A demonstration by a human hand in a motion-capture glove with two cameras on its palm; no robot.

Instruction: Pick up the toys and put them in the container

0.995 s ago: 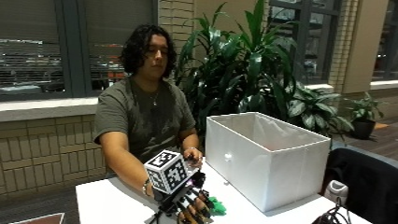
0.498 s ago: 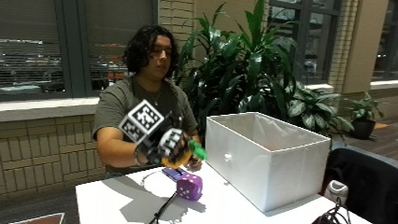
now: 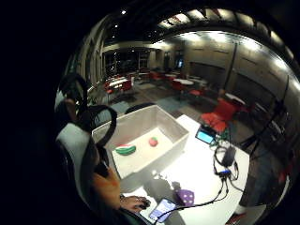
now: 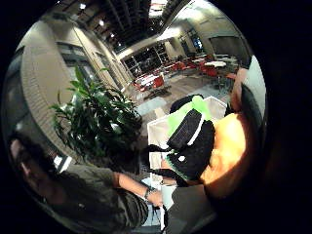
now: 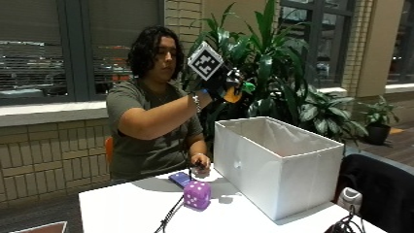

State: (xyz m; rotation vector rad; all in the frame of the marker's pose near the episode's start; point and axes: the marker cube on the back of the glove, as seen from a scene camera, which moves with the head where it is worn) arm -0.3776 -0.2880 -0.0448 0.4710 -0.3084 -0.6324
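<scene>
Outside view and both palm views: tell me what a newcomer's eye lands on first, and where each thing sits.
First, the gloved right hand, raised high above the near edge of the white container, gripping an orange and green toy. Next, the purple dice toy on the white table beside the container. Inside the container, the little-finger palm view shows a watermelon slice toy and a small red toy on its floor.

**Even light from overhead, dark outside**

Ceiling lights [image 3: 220, 35] well above the right hand [image 5: 223, 85] light the room evenly, while the windows [image 5: 39, 48] behind it are dark. The toy [image 5: 234, 95] it grips shows bright orange. Below the grip the white table [image 5: 129, 208] glares, with soft shadows beside the purple die [image 5: 197, 194] and the container [image 5: 278, 165].
</scene>
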